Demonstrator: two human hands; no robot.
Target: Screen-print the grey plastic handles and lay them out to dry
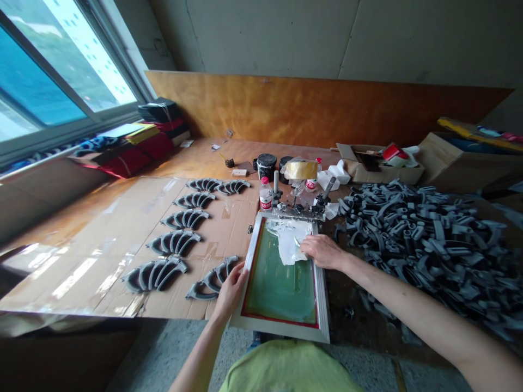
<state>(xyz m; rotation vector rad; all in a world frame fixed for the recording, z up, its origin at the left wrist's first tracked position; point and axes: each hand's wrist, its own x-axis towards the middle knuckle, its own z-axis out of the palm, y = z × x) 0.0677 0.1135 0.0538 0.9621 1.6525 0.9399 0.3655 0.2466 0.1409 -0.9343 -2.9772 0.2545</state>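
A screen printing frame [328, 305] with a silver rim and green mesh lies in front of me, its far end at a metal clamp [298, 213]. My left hand [232, 284] is closed on the frame's left rail. Over the upper mesh my right hand [322, 251] is closed, fingers pinched at the edge of a white patch of ink [291, 245]. A small pale piece shows at its fingertips, too unclear to name. Left of the frame, curved grey plastic parts [155, 274] lie in fanned rows on flattened cardboard [102, 245].
A large heap of grey parts [425, 250] covers the table's right side. Behind the clamp stand a red-capped bottle [265, 195], a black tub [267, 166] and a roll of tape [301, 169]. Cardboard boxes [445, 163] stand back right; a window [61, 60] is at left.
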